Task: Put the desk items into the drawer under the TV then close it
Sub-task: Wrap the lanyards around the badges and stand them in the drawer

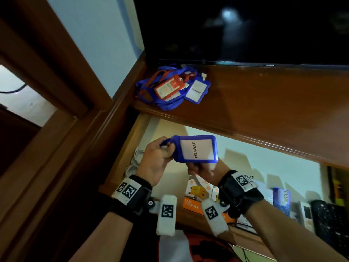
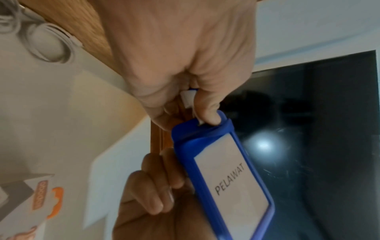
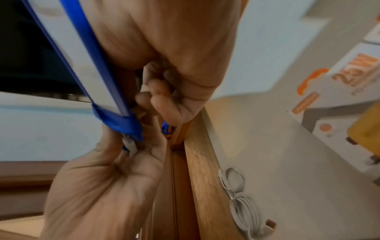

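Left hand: pinches the clip end of the blue badge holder, frame centre.
Right hand: grips the holder's lower edge.
Drawer: open beneath.

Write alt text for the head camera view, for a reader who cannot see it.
Two hands hold a blue badge holder labelled PELAWAT above an open wooden drawer: the left hand grips its clip end, the right hand its lower edge. On the shelf above, under a dark TV, lies a pile of lanyards and badges.
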`<state>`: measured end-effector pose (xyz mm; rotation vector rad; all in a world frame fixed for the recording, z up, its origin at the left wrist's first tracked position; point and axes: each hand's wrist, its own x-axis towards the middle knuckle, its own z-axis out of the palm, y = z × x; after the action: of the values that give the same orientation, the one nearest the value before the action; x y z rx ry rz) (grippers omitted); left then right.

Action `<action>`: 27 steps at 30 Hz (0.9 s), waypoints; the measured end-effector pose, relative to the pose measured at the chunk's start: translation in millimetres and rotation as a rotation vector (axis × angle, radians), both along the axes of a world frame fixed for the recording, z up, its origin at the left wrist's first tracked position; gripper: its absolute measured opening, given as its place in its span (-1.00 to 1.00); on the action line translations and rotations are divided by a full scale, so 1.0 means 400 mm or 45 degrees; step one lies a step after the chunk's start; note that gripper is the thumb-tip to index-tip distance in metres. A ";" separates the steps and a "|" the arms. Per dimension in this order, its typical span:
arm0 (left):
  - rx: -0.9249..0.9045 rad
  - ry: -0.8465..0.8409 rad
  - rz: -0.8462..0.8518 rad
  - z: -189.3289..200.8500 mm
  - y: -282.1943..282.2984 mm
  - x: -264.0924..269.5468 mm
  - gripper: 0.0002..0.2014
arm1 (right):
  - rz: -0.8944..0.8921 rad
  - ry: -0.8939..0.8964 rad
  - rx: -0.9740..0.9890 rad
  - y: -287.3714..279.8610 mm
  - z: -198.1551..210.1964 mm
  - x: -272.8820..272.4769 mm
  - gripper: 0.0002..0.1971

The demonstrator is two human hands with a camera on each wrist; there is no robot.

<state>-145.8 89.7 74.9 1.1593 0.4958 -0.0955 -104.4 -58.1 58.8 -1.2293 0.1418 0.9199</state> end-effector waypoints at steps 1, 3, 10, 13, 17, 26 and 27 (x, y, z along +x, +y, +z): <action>0.003 0.009 0.026 -0.007 0.013 0.000 -0.87 | 0.040 -0.017 -0.038 0.007 -0.010 0.004 -0.92; 0.060 0.064 0.071 -0.024 0.048 0.004 -0.86 | 0.082 -0.070 -0.149 0.017 -0.030 0.018 -0.82; 1.170 0.278 -0.425 -0.150 0.158 0.041 -0.77 | -0.107 -0.349 -0.586 0.035 -0.021 0.154 -0.77; 1.454 0.285 -0.884 -0.187 0.150 0.061 -0.93 | -0.238 -0.528 -0.715 0.044 0.009 0.238 -0.77; 1.563 0.201 -1.341 -0.220 0.104 0.091 -0.97 | -0.412 -0.601 -0.899 0.061 0.011 0.345 -0.84; 1.482 0.244 -1.636 -0.282 0.040 0.136 -0.87 | -0.352 -0.541 -1.222 0.119 -0.060 0.469 -0.75; 1.470 0.248 -1.642 -0.291 0.036 0.137 -0.85 | -0.337 -0.525 -1.253 0.127 -0.068 0.481 -0.68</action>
<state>-91.2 104.0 -41.6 2.4755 -0.1843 -1.1588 88.0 -7.4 31.7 -2.2156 0.4480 0.3149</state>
